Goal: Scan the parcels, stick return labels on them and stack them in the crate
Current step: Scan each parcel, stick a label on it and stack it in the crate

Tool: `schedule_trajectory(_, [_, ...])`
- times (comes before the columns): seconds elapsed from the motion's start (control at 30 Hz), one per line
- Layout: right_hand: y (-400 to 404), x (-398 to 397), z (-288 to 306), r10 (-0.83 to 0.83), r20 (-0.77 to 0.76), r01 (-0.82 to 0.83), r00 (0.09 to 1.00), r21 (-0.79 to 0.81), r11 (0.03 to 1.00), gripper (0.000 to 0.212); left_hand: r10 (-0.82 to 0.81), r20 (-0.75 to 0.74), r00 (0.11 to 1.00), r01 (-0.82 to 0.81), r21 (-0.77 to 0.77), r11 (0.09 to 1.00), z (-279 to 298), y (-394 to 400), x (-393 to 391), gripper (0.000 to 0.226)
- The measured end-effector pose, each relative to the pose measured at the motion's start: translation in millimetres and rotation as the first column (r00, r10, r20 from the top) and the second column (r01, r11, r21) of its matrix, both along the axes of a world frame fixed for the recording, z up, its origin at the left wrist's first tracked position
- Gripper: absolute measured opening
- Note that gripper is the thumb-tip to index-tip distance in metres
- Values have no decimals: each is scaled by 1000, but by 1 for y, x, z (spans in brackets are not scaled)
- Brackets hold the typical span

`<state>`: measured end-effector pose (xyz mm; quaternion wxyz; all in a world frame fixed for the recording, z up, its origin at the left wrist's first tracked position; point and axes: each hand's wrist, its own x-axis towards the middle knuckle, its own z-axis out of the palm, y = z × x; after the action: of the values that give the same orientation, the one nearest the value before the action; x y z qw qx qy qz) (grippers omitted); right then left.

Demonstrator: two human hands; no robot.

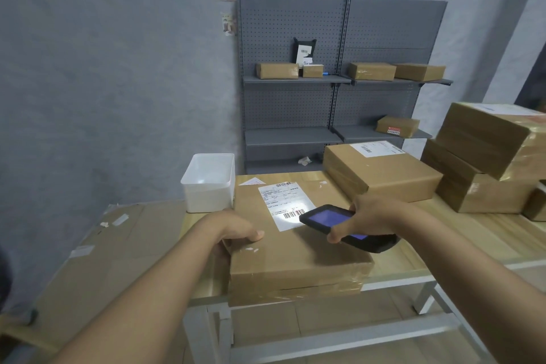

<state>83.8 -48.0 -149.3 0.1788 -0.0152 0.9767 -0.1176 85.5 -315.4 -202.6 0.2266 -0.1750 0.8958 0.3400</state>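
Two hands share the job: your left hand [236, 233] grips the flat brown cardboard parcel [295, 245] at the wooden counter's [472, 233] edge, steadying it, while your right hand [372, 216] clasps the black handheld scanner [339, 223], lighting its white shipping label [285, 205].

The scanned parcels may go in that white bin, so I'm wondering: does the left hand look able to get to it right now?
Probably yes. The white bin stands on the table just beyond the left hand, nothing between them. The hand would first have to let go of the parcel whose edge it grips.
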Motion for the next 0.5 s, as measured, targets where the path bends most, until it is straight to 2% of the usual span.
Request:
schedule_trajectory(0.1, [8, -5, -7, -72, -49, 68, 996, -76, 995, 71, -2, 17, 1000, 1, 31, 1000, 0, 0, -1, 38])
schedule_trajectory(0.23, [26, -18, -30, -305, -166, 255, 938, -267, 929, 70, 6, 14, 1000, -7, 61, 998, -2, 0, -1, 35])
schedule_trajectory(0.3, [37, -24, -47, -422, -191, 337, 886, -359, 870, 64, 12, -12, 1000, -12, 62, 998, -2, 1, 0, 41])
schedule_trajectory(0.37, [47, -27, -65, -500, -168, 395, 849, -426, 814, 56, -27, -54, 998, 26, -27, 999, -1, 1, 2, 60])
schedule_trajectory(0.43, [55, -30, -81, -507, -129, 442, 852, -340, 830, 54, -70, -87, 994, 62, -88, 994, 0, 2, 3, 75])
schedule_trajectory(0.5, [57, -30, -97, -469, -125, 438, 875, -211, 874, 59, -56, -78, 995, 54, -25, 998, -1, 2, 4, 75])
